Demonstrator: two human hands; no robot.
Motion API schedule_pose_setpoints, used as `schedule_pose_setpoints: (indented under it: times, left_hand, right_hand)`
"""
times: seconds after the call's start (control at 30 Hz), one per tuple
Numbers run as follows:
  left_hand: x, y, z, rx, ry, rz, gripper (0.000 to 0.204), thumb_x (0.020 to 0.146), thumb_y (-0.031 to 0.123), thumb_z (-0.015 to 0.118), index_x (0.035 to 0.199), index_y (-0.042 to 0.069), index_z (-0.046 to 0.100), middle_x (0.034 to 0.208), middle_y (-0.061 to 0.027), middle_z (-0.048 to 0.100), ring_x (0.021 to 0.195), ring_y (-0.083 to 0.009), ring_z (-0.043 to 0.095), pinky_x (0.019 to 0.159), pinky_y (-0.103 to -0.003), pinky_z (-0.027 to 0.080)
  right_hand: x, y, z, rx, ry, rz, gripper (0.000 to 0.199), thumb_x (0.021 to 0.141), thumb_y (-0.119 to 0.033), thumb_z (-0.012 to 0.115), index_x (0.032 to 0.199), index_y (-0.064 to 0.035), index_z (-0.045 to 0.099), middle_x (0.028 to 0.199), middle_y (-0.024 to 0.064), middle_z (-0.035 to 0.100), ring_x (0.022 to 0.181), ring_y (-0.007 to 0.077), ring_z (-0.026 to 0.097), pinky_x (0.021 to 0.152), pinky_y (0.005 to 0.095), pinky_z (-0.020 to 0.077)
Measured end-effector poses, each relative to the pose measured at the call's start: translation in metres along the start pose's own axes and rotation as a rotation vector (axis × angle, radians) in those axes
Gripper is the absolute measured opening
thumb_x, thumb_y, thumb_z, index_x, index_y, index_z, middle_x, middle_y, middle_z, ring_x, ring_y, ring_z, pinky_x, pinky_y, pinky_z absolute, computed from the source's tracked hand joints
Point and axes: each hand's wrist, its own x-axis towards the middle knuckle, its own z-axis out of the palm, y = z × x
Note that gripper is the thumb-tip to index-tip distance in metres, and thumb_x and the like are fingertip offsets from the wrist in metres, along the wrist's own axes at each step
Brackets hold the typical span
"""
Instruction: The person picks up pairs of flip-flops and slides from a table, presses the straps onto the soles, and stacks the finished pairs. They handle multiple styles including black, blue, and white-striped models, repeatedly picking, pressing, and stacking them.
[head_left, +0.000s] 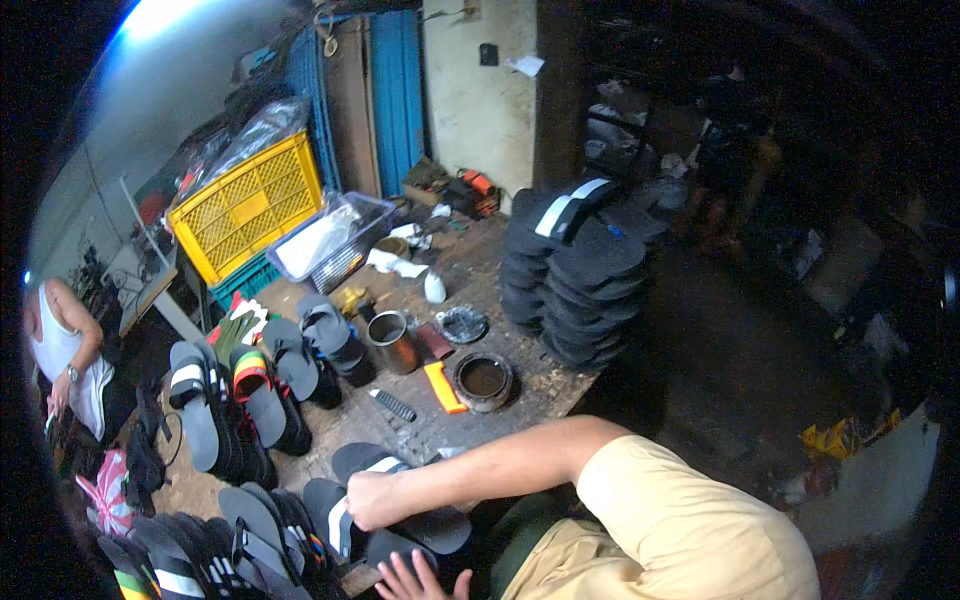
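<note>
— Which way does the dark slipper [324,500] lie from the right hand [372,500]?
— Just left of it, the fist meeting its white-striped strap [340,528]; the sole's long axis seems to run roughly away from the body, though the hand hides part of it

— Is that fist clamped on it?
— The fingers are curled in tight, but I cannot tell whether they pinch the strap

— And the left hand [418,580]?
— Nearer the body and a little right of the fist, fingers spread apart, no grip showing; the right hand is the closer one to the slipper

— Any containers?
— Beyond the fist and to its right, a round pot [489,404] with something dark brown inside; beyond and slightly right, a metal cup [402,357], contents not clear. Much farther beyond, a basket [345,266] holding white and clear wrapping, and farther left a tilted yellow crate [245,208] with plastic bags [265,132] showing over its upper edge
</note>
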Motion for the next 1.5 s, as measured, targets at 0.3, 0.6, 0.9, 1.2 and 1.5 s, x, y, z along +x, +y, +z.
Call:
schedule_pose_setpoints:
  times: [0.3, 0.6, 0.9, 1.2, 1.5]
  left_hand:
    - [0.004, -0.003, -0.001, -0.22, 0.002, -0.095, 0.054, 0.092, 0.016, 0.07, 0.145, 0.013, 0.057, 0.158, -0.0245, 0.037, 0.147, -0.0516, 0.03, 0.117, -0.068, 0.024]
    - [0.015, -0.006, -0.022, -0.27, -0.045, -0.055, 0.062, 0.089, 0.008, 0.07, 0.148, 0.016, 0.053, 0.158, -0.0242, 0.038, 0.15, -0.0486, 0.027, 0.118, -0.068, 0.024]
    - [0.024, -0.01, -0.012, -0.268, -0.002, -0.042, 0.063, 0.088, 0.017, 0.076, 0.147, 0.017, 0.054, 0.157, -0.0216, 0.04, 0.15, -0.0458, 0.03, 0.119, -0.065, 0.024]
    - [0.023, -0.012, -0.012, -0.257, 0.009, -0.035, 0.063, 0.086, 0.014, 0.077, 0.145, 0.015, 0.057, 0.157, -0.0217, 0.042, 0.148, -0.0468, 0.032, 0.119, -0.065, 0.024]
    - [0.021, -0.007, -0.006, -0.242, 0.045, -0.055, 0.06, 0.087, 0.02, 0.077, 0.143, 0.012, 0.058, 0.155, -0.0222, 0.044, 0.148, -0.0463, 0.033, 0.119, -0.064, 0.024]
  right_hand:
    - [-0.153, -0.046, 0.004, 0.339, 0.628, 0.817, 0.045, 0.072, 0.003, 0.071, 0.116, -0.0081, 0.071, 0.115, 0.0159, 0.071, 0.103, 0.0347, 0.071, 0.088, 0.0414, 0.0596]
    - [-0.185, -0.057, 0.005, 0.406, 0.323, 1.039, 0.04, 0.091, -0.019, 0.074, 0.128, -0.0104, 0.064, 0.141, 0.0173, 0.055, 0.094, 0.0424, 0.071, 0.078, 0.0472, 0.0599]
    - [-0.175, -0.043, 0.021, 0.449, 0.41, 1.203, 0.052, 0.087, -0.026, 0.078, 0.133, -0.0088, 0.061, 0.141, 0.0214, 0.052, 0.112, 0.0422, 0.064, 0.092, 0.0462, 0.0553]
    - [-0.193, -0.038, 0.023, 0.456, 0.442, 0.974, 0.021, 0.086, -0.012, 0.078, 0.104, -0.0034, 0.071, 0.128, 0.0148, 0.067, 0.103, 0.0248, 0.072, 0.088, 0.0387, 0.0559]
    - [-0.233, -0.022, -0.021, 1.128, 0.715, 1.339, 0.016, 0.085, -0.012, 0.08, 0.094, -0.0068, 0.068, 0.08, -0.0044, 0.062, 0.072, 0.0032, 0.052, 0.064, 0.0239, 0.0439]
